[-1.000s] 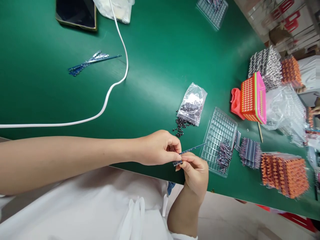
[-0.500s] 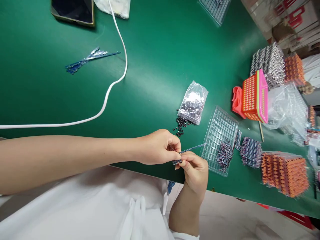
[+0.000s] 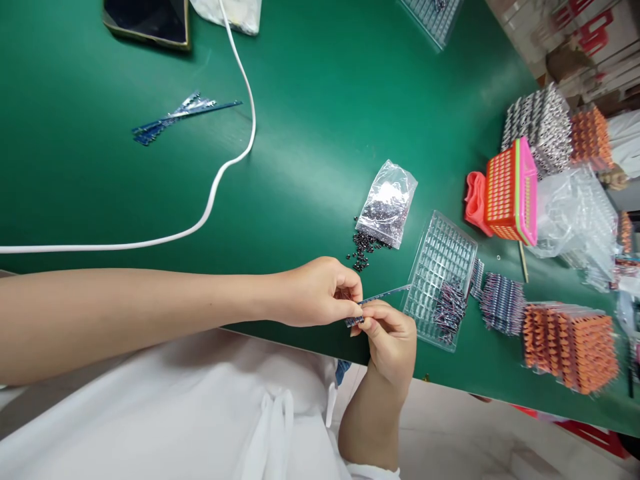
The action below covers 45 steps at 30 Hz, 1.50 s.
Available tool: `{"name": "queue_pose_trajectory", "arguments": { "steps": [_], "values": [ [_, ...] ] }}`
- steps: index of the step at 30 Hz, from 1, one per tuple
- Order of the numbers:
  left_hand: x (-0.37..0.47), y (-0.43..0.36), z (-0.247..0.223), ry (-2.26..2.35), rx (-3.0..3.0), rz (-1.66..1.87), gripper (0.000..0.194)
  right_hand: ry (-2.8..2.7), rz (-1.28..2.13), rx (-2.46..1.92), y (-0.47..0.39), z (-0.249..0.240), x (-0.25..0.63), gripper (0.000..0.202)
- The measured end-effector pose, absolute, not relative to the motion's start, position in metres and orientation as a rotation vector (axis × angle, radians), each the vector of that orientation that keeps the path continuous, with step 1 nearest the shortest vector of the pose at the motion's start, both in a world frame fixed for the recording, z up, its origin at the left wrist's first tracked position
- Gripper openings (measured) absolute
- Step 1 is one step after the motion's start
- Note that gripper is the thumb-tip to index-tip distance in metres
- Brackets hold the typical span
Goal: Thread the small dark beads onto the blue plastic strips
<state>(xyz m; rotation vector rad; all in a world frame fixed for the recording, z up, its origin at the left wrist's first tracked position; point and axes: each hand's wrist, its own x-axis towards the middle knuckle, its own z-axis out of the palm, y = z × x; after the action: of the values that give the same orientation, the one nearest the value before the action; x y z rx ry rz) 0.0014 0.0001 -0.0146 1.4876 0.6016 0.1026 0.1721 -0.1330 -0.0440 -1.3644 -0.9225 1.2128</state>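
Observation:
My left hand (image 3: 317,293) comes in from the left, its thumb and fingers pinched on a thin blue strip (image 3: 386,294) with small dark pieces along it. Against its fingertips, my right hand (image 3: 393,340) is closed on the same strip, whose free end points towards a clear tray. Fingers hide part of the strip, and thin reddish wires show inside my left hand. Beyond the hands, small dark beads (image 3: 364,248) are spilled at the mouth of a clear plastic bag (image 3: 389,205). The clear compartment tray (image 3: 425,273) holds a heap of small wired parts (image 3: 450,307).
On the green table (image 3: 300,167) lie a white cable (image 3: 215,187), a phone (image 3: 147,20) and blue strips (image 3: 175,118). To the right are an orange and pink basket (image 3: 510,192), wired parts (image 3: 503,303) and stacked orange parts (image 3: 570,343). Another person's hand shows far right.

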Motion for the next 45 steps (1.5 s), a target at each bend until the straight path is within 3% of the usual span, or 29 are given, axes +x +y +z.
{"name": "queue_pose_trajectory", "arguments": {
  "steps": [20,32,45],
  "values": [
    [0.002,0.003,-0.014,0.600,1.494,0.083,0.020,-0.873,1.190,-1.442,-0.133,-0.044,0.170,0.005],
    [0.001,0.001,-0.014,0.631,1.562,0.285,0.018,-0.820,1.048,-1.498,-0.131,-0.042,0.165,0.012],
    [0.000,0.007,-0.014,0.611,1.727,0.187,0.026,-0.793,1.129,-1.436,-0.127,-0.040,0.161,0.018]
  ]
}}
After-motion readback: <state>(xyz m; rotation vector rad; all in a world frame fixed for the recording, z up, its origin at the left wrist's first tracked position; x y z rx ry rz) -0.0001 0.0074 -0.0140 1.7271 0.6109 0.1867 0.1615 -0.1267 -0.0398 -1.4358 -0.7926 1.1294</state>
